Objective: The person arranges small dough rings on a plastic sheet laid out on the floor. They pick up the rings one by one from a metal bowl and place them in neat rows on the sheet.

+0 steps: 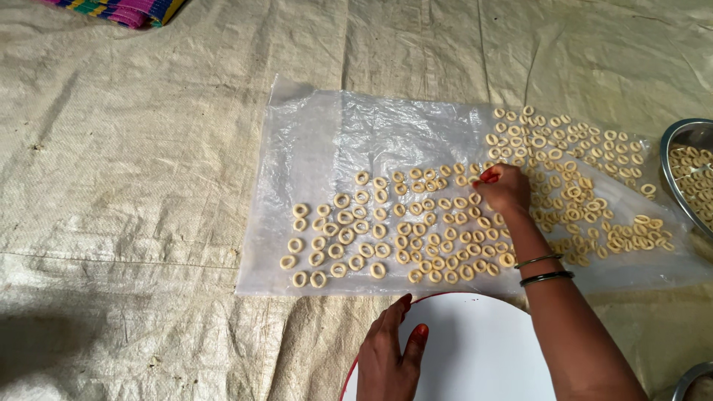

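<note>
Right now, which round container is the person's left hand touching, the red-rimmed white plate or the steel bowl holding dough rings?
The red-rimmed white plate: the left hand rests on its rim; the steel bowl sits far right.

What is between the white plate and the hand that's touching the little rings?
In the head view, rows of small dough rings on the clear plastic sheet lie between the white plate and the right hand. The right forearm crosses that stretch too.

Soft, even daylight — mild glare on the plastic sheet, dim lower-left corner, focus sharp.
</note>
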